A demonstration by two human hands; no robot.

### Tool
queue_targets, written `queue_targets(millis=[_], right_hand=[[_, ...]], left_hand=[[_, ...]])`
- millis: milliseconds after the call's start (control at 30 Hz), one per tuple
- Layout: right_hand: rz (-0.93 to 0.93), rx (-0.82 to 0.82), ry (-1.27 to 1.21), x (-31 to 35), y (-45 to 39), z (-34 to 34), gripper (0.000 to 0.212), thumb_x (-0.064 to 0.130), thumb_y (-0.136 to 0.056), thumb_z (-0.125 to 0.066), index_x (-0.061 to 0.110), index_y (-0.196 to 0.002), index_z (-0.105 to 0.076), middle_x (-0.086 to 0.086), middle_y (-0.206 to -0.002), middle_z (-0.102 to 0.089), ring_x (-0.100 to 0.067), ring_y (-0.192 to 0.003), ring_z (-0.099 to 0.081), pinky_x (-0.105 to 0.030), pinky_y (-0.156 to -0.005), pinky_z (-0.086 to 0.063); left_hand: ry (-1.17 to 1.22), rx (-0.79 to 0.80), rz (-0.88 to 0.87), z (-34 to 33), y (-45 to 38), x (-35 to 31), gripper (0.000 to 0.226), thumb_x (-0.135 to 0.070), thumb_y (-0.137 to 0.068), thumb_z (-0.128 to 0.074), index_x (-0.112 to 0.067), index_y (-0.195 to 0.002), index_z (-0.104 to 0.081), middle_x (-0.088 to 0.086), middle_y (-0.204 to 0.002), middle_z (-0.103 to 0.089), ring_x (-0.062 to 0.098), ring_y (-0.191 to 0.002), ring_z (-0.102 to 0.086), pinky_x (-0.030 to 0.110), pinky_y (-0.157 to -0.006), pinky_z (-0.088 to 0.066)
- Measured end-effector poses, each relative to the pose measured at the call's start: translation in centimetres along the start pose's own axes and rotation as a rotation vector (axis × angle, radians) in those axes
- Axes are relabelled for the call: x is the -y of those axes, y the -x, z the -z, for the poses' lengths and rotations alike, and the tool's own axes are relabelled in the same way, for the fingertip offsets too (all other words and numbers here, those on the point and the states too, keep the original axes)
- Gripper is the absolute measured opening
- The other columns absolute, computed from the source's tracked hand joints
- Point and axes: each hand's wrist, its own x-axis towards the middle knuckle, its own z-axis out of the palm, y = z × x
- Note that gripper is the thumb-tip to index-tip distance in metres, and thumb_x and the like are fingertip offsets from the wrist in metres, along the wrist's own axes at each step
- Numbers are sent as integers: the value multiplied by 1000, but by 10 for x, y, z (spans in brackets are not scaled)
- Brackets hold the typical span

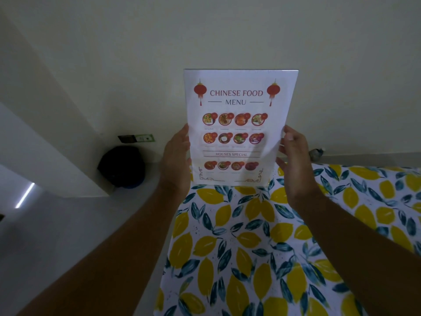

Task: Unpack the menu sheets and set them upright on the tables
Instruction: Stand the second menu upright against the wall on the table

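A white menu sheet (239, 106) headed "Chinese Food Menu" stands upright, its printed side facing me, with its bottom edge at the far end of a table covered in a lemon-print cloth (262, 247). My left hand (176, 160) grips the sheet's left edge, and my right hand (293, 160) grips its right edge at about the same height. Whether the bottom edge touches the cloth I cannot tell.
A pale wall rises right behind the table. On the grey floor to the left sits a dark round bin (121, 166) in the corner, beneath a wall socket (136, 138). A small grey object (316, 153) lies by the wall at the right.
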Motion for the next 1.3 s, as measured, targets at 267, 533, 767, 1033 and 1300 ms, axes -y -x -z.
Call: queue_targets(millis=[267,533,767,1033,1300], right_hand=[[-98,82,304,17,13,8,60,38,-96,-53,30,-152,-32,6,-143,-44,-10,-127,-45,-20,-88,-47],[17,287,968,51,80,41,74,63,-86,-44,23,-148,-39,1,-154,-40,-20,-143,-35,-42,-117,-29],[70,505,1163,87,190,97,71,48,-97,-40,17,-157,-18,-3,-166,-10,-21,-153,-6,-41,-123,-7],[75,671,1176,98,325,174,71,48,-99,-33,19,-158,-7,-1,-167,-2,-19,-153,2,-37,-123,-1],[95,640,1157,102,394,215,70,45,-98,-36,20,-158,-10,-1,-167,-5,-17,-153,-1,-34,-123,1]], left_hand=[[-316,68,-133,-5,21,-5,27,-11,-98,-40,-16,-118,-58,8,-105,-72,10,-85,-74,36,-67,-61],[-1171,75,-210,-14,101,-16,44,-45,-92,-36,-19,-125,-51,3,-118,-58,20,-106,-56,46,-93,-52],[-1340,81,-96,-38,239,-21,57,-38,-100,-39,-11,-150,-33,11,-157,-36,29,-147,-26,45,-121,-16],[-1421,97,36,-67,401,6,62,-42,-102,-32,-17,-156,-17,4,-165,-17,22,-153,-8,43,-124,-4],[-1446,147,-36,-83,463,19,64,-46,-101,-30,-16,-156,-16,3,-166,-16,20,-153,-6,40,-124,-3]])
